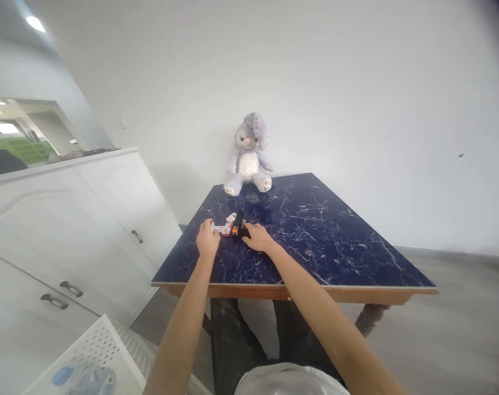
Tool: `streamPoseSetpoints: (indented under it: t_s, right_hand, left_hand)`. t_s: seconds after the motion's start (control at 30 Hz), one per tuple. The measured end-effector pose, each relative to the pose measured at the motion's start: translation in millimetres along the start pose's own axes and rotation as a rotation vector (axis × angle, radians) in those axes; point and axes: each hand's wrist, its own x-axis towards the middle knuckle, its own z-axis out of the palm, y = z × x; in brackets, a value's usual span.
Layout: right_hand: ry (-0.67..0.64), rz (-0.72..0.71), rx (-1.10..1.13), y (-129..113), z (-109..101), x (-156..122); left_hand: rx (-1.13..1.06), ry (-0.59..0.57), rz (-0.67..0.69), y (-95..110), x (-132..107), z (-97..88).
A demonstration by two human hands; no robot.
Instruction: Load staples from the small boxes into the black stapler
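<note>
My left hand (208, 239) is closed round a small red-and-white box (212, 225), its fingers on the far side and the thumb on the near side. Right of it, more small red-and-white boxes (226, 229) lie close together on the blue table. What looks like a black stapler (238, 220) with an orange patch on its near end lies against them, pointing away from me. My right hand (257, 237) is at its right side, with fingers and thumb curled against it. The fingertips are partly hidden by the hand.
The dark blue marble-patterned table (315, 236) has a wooden edge. A grey plush toy (248, 162) sits at its back against the wall. White cabinets (89, 219) stand on the left. A white perforated basket (103, 334) with a plastic bottle (89, 379) is at lower left.
</note>
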Motion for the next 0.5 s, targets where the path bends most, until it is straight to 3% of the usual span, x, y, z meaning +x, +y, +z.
streamPoseSetpoints:
  t_s: [0.1,0.27,0.5]
  right_hand:
    - [-0.002,0.009,-0.008,1.3,1.7,1.1]
    - [0.018,-0.019,0.003,3.0,3.2,1.7]
    - [0.023,0.007,0.036,3.7,5.4,1.9]
  left_hand:
    - [-0.006,0.010,0.014,-0.1,-0.3,1.4]
    - [-0.106,-0.043,0.258,3.3,-2.8,4.1]
    - [0.057,-0.086,0.136,-4.4,0.6,6.2]
